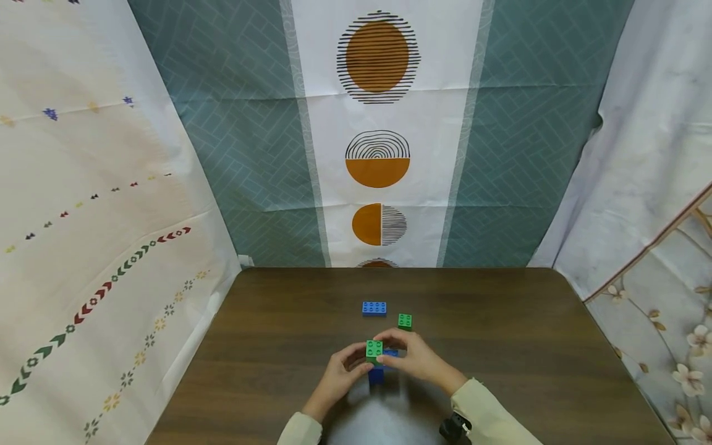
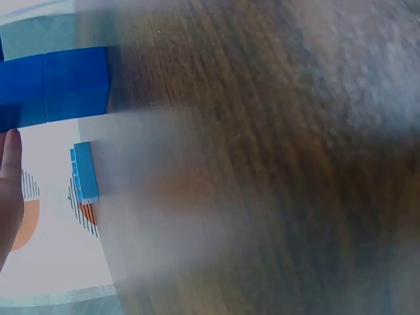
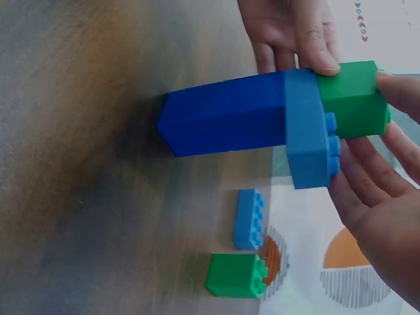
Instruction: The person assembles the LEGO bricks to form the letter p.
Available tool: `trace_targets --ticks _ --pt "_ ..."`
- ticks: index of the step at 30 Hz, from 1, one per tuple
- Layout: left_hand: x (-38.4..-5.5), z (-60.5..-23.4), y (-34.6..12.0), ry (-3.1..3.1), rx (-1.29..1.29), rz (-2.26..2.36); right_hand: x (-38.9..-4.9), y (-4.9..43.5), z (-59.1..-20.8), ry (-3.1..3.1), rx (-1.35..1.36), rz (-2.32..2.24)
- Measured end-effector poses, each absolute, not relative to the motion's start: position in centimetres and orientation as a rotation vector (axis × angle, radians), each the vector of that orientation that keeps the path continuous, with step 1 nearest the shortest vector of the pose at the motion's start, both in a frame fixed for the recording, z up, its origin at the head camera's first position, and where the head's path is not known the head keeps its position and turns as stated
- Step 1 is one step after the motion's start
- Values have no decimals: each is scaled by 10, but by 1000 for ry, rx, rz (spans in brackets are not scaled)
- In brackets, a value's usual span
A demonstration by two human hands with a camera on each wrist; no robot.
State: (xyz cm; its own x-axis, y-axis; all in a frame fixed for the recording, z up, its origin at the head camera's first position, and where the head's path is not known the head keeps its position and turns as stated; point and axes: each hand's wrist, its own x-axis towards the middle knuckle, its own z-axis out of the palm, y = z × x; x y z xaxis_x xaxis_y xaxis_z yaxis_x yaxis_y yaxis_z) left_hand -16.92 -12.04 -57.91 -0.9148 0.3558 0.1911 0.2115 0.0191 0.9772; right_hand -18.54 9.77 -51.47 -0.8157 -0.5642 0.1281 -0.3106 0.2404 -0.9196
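Note:
A green toy building brick (image 1: 374,350) sits on one end of a long blue brick (image 3: 307,128). That brick lies across the top of an upright dark blue stack (image 3: 223,118), whose foot is on the table. My left hand (image 1: 343,372) pinches the green brick from the left, its thumb against the side. From the right, my right hand (image 1: 418,357) holds the same green brick between fingers and thumb. The left wrist view catches only part of the left hand (image 2: 9,190) beside the dark blue bricks (image 2: 75,82).
Farther back on the brown table (image 1: 278,321) lies a separate blue brick (image 1: 374,308). A second green brick (image 1: 405,321) stands to its right, just beyond the right hand. Patterned cloths hang behind and at both sides of the table.

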Motion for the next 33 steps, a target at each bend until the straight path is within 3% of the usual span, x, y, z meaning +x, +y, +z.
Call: trace_targets --ticks 9,18,25,33 --pt "-168 -579 -119 2224 629 2012 -201 102 -518 2396 -902 -1637" --pt "-160 -549 -117 2190 571 1996 -217 115 -493 2545 -724 -1778" --pt "-159 -546 -117 2212 541 1983 -255 130 -535 2577 -589 -1849" --pt "-159 -547 -119 2197 542 1992 -265 133 -563 2545 -413 -1776"
